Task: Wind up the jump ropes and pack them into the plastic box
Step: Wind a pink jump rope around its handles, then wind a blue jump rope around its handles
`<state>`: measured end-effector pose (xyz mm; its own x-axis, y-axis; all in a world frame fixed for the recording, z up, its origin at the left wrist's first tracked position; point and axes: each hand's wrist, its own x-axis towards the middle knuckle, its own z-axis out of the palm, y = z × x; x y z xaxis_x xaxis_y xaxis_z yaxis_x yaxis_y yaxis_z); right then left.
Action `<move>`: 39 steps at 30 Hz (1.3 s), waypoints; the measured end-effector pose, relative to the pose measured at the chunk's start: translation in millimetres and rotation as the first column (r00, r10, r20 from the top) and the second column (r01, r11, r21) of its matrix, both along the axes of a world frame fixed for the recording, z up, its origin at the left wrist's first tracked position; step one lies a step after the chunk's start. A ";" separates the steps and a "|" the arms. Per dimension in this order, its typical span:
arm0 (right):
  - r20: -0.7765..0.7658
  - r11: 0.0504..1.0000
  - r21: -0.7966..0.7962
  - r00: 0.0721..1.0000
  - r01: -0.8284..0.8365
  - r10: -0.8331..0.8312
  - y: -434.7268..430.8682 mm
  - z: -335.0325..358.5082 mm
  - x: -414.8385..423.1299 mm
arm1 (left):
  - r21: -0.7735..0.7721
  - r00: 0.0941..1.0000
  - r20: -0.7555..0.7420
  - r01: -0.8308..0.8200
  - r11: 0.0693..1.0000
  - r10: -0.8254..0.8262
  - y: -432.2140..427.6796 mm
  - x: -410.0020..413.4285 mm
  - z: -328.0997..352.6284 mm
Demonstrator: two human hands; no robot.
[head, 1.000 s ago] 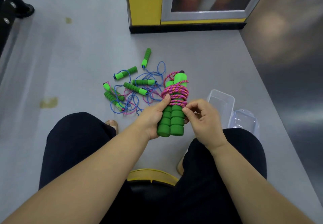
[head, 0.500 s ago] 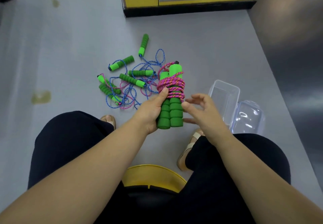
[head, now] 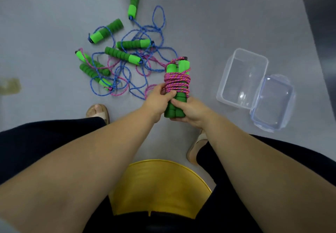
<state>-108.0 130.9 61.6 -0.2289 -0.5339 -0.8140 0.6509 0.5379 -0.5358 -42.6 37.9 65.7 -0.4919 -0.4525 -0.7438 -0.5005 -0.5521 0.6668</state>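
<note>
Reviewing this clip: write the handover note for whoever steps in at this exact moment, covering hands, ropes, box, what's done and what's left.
Left-hand grip: curled round the wound bundle, just below the pink coils.
Right-hand grip: holds the bottom of the bundle's two green handles.
Plastic box: open on the floor to the right, nothing in it. Its lid lies at its near side.
Done: one pink rope wound round its handles.
Left: put the bundle in the box, then wind and pack the loose ropes tangled on the floor ahead, six handles showing.
</note>
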 end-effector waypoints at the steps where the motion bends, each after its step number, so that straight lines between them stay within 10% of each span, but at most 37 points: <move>1: -0.002 1.000 -0.003 1.000 0.003 -0.003 1.0 -3.4 -1.5 | -0.004 1.000 -0.013 -0.003 1.000 0.003 0.2 -0.8 -3.9; 13: -0.111 0.968 0.164 0.978 0.191 -0.175 -22.4 -130.9 -98.9 | 0.019 0.980 0.031 0.196 0.981 -0.196 -17.4 -99.9 -112.5; 20: -0.416 0.855 0.381 0.891 0.352 -0.182 -34.6 -192.3 -142.9 | -0.347 0.552 0.634 0.829 0.438 -0.542 -64.2 -65.7 -164.9; 28: -0.672 0.705 0.608 0.709 0.365 0.212 -50.7 -179.9 -109.3 | -0.459 0.593 0.643 0.805 0.377 -0.484 -93.8 -35.0 -173.3; 32: -0.843 0.895 0.446 0.329 -0.013 0.425 -80.8 -171.6 -74.1 | -0.580 0.688 0.653 0.724 0.375 -0.318 -116.2 -35.1 -169.3; 35: -0.760 0.828 0.449 0.344 -0.336 0.551 -116.0 -184.6 -74.3 | -0.595 0.695 0.677 0.710 0.378 -0.240 -137.0 -36.6 -167.4; 39: -0.613 0.758 0.547 0.446 -0.355 0.652 -164.1 -196.8 -88.3 | -0.476 0.649 0.645 0.754 0.452 -0.404 -170.5 -32.0 -170.1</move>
